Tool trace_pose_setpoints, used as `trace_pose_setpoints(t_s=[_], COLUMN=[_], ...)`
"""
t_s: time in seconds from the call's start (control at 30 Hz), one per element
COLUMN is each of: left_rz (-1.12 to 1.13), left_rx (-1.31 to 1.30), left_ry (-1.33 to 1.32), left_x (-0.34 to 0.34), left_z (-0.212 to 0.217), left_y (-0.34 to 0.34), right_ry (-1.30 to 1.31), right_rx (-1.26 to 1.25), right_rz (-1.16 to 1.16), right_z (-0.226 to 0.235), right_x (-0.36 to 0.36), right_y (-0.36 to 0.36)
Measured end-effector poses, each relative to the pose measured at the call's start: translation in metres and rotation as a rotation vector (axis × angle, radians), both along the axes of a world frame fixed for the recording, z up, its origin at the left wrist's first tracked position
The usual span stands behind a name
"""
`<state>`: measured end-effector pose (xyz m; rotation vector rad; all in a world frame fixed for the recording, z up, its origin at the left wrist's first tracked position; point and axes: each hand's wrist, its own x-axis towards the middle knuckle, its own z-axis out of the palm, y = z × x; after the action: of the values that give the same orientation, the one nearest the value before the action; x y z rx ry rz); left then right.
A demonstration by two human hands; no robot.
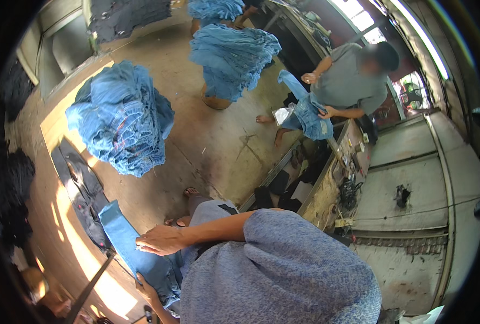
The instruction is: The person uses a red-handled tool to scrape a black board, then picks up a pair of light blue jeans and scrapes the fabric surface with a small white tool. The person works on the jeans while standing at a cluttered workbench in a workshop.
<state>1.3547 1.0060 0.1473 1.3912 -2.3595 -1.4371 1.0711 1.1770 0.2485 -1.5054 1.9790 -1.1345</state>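
A pair of blue jeans (122,237) lies stretched in front of me, with its darker end (161,278) bunched near my lap. Over the jeans is my right hand (161,240), its fingers pinched together. Something small and whitish shows at the fingertips, too small to name. My left hand (149,293) grips the near edge of the jeans; part of its fingers is hidden. Beyond the jeans, a dark pair of trousers (80,189) lies lengthwise.
A large pile of blue jeans (121,119) stands ahead, another heap (232,56) on a round stand behind it. Across the floor a person (348,81) handles blue jeans (310,116). A dark pole (91,286) slants near my left hand. A cluttered bench (326,186) stands nearby.
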Motion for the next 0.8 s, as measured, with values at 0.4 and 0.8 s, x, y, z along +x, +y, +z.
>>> trace_pose_setpoints(t_s=[0.4, 0.8], left_rz=[-0.004, -0.026], left_rx=[-0.183, -0.341], left_ry=[-0.15, -0.235], left_x=[-0.012, -0.048], left_z=[0.02, 0.021], left_y=[0.012, 0.039], right_ry=[-0.042, -0.014], right_rx=[-0.004, 0.116], right_rz=[-0.056, 0.088], right_z=[-0.009, 0.009], right_x=[-0.025, -0.062], right_y=[0.048, 0.071])
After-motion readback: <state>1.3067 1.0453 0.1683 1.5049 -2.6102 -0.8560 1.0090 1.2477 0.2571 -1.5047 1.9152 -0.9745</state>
